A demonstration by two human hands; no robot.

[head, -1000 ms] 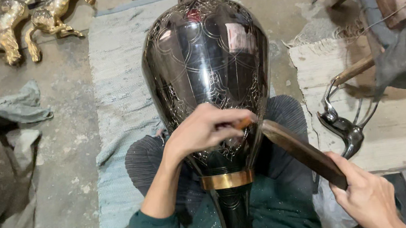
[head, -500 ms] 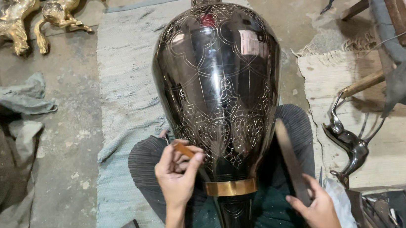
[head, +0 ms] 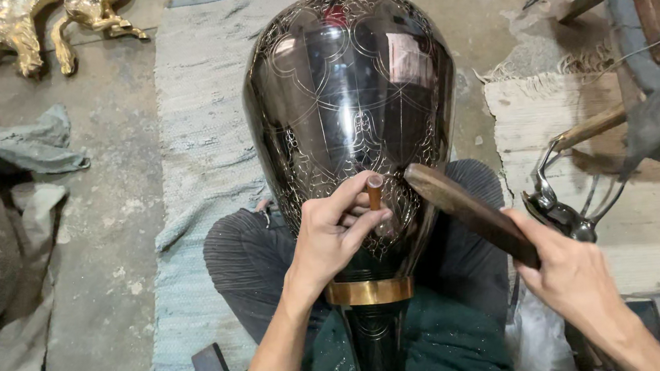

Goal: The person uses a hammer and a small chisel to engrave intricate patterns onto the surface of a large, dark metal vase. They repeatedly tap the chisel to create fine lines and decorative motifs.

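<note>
Head view shows left hand [head: 333, 237] pinching a small chisel [head: 375, 192] against the dark engraved vase [head: 352, 119] resting on the lap, right hand [head: 577, 279] clenched around a wooden mallet [head: 470, 212] beside it.

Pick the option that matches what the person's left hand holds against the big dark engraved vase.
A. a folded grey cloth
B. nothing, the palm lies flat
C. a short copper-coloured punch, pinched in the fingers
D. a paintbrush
C: the left hand pinches a short copper-coloured punch against the dark engraved vase, while the right hand holds a wooden mallet whose head is beside the punch.
</note>
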